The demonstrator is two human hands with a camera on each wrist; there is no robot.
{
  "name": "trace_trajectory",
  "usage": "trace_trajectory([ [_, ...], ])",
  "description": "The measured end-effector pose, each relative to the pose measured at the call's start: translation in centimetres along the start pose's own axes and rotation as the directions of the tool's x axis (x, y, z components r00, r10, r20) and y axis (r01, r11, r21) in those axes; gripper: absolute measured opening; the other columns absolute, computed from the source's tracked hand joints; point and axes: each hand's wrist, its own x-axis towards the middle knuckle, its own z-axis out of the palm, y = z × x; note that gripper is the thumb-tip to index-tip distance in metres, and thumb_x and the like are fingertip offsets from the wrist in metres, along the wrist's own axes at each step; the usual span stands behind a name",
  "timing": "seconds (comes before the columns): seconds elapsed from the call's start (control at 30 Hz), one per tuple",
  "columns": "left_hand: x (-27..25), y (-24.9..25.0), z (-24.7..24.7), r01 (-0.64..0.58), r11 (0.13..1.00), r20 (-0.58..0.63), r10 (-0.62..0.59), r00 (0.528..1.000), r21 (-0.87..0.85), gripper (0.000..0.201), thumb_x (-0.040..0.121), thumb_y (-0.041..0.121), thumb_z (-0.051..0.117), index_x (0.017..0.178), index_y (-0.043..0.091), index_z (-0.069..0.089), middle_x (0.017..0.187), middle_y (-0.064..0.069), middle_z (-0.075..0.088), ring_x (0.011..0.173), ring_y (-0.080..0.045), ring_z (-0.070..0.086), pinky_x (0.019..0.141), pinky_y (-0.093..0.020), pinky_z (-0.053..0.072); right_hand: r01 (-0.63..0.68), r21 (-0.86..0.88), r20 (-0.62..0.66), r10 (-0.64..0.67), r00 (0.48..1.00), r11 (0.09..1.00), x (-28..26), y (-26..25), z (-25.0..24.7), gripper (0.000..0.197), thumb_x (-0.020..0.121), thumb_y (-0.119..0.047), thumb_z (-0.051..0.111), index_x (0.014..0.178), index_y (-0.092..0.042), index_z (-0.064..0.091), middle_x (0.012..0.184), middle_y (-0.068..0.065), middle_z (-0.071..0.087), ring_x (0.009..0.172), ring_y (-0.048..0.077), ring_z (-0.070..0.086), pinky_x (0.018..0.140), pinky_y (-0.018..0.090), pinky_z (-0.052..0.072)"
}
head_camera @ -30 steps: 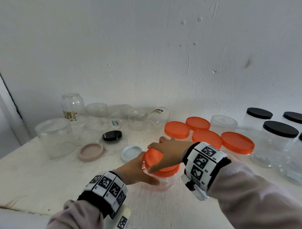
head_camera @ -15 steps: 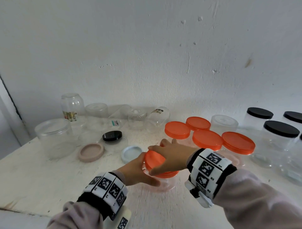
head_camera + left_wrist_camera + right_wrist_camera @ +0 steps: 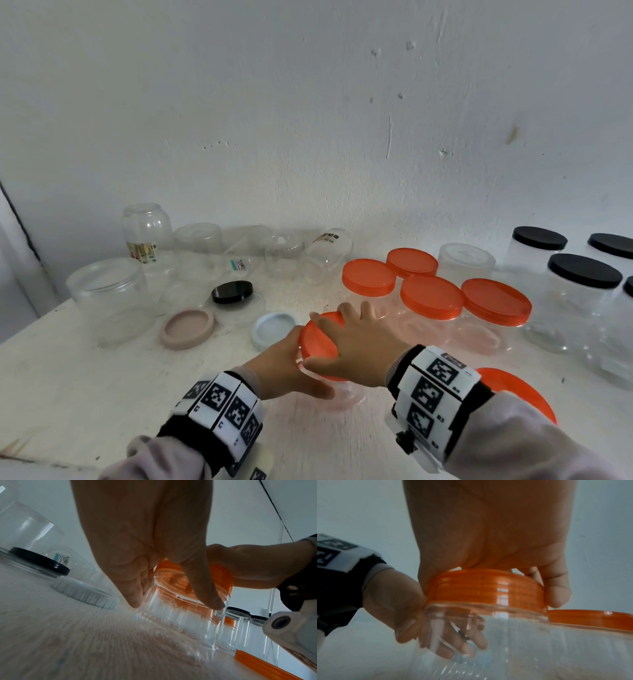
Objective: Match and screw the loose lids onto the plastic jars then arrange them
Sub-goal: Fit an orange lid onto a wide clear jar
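Sleeves point(image 3: 534, 445): pale pinkish-grey knit, ribbed cuffs | Wristbands point(image 3: 435, 387): black straps – white square panels, each printed with a black fiducial marker, small characters beside | Wrist cameras point(image 3: 291, 628): white housings – round dark lens port

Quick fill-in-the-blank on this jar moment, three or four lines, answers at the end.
1. The right hand grips an ______ lid from above.
2. The left hand holds the clear jar by its ______.
3. The loose black lid lies ______ the beige lid, nearer the wall.
4. Beside the beige lid lies a pale ______ lid.

Missing words: orange; side; behind; blue
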Motion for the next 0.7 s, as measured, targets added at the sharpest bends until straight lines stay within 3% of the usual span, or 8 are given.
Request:
trace_trajectory([
  [0.17, 0.2, -0.1, -0.1, -0.001, 0.999, 0.002, 0.001, 1.0, 0.041, 0.1, 0.057, 0.034, 0.09, 0.138, 0.024, 0.032, 0.125, 0.009, 0.055, 0.116, -0.01, 0.054, 0.101, -0.035, 0.047, -0.004, 0.038, -0.032, 0.005, 0.999, 0.999, -0.1, 0.3, 0.5, 0.081, 0.079, -0.077, 0.035, 0.147, -0.04, 0.011, 0.145, 0.003, 0.024, 0.125, 0.032, 0.023, 0.1, 0.05, 0.032],
  [0.33, 0.9, -0.4, -0.6, 0.005, 0.997, 0.06, -0.01, 0.998, 0.081, 0.102, 0.055, 0.039, 0.089, 0.137, 0.031, 0.028, 0.126, 0.013, 0.053, 0.118, -0.008, 0.051, 0.1, -0.03, 0.045, 0.008, 0.115, -0.067, -0.001, 0.998, 0.993, -0.1, 0.7, 1.0, 0.082, 0.075, -0.078, 0.039, 0.145, -0.044, 0.014, 0.144, -0.005, 0.021, 0.123, 0.028, 0.023, 0.101, 0.044, 0.032],
  [0.4, 1.4, -0.7, -1.5, -0.006, 0.996, 0.117, -0.004, 0.993, 0.086, 0.098, 0.057, 0.037, 0.088, 0.136, 0.032, 0.031, 0.128, 0.016, 0.052, 0.122, -0.005, 0.048, 0.103, -0.028, 0.042, 0.022, 0.157, -0.058, -0.013, 0.998, 0.987, 0.1, 1.2, 0.9, 0.081, 0.074, -0.077, 0.044, 0.143, -0.048, 0.015, 0.142, -0.009, 0.021, 0.121, 0.025, 0.023, 0.1, 0.041, 0.031],
  [0.5, 2.7, -1.0, -4.3, -0.05, 0.98, 0.166, 0.018, 0.986, 0.191, 0.086, 0.064, 0.035, 0.084, 0.136, 0.032, 0.037, 0.139, 0.014, 0.044, 0.132, -0.007, 0.039, 0.112, -0.035, 0.034, 0.008, 0.24, -0.023, -0.002, 1.0, 0.971, 0.6, 2.2, 0.5, 0.085, 0.071, -0.076, 0.052, 0.143, -0.048, 0.017, 0.142, -0.015, 0.021, 0.123, 0.02, 0.022, 0.103, 0.041, 0.029],
  [0.6, 5.1, -0.8, -7.8, -0.076, 0.957, 0.109, 0.047, 0.993, 0.279, 0.072, 0.074, 0.035, 0.078, 0.135, 0.03, 0.04, 0.142, 0.013, 0.043, 0.13, -0.006, 0.041, 0.11, -0.032, 0.036, -0.053, 0.245, -0.04, 0.065, 0.997, 0.968, 1.3, 3.1, 0.3, 0.086, 0.069, -0.076, 0.053, 0.143, -0.048, 0.018, 0.145, -0.015, 0.021, 0.127, 0.02, 0.023, 0.107, 0.043, 0.025],
  [0.7, 8.6, -0.2, -11.1, -0.073, 0.947, -0.042, 0.091, 0.995, 0.312, 0.062, 0.08, 0.033, 0.074, 0.133, 0.023, 0.044, 0.14, 0.008, 0.047, 0.128, -0.009, 0.044, 0.109, -0.031, 0.036, -0.138, 0.265, -0.056, 0.158, 0.986, 0.954, 2.4, 3.9, 0.1, 0.085, 0.069, -0.076, 0.052, 0.143, -0.048, 0.019, 0.147, -0.013, 0.021, 0.132, 0.021, 0.022, 0.11, 0.045, 0.021],
])
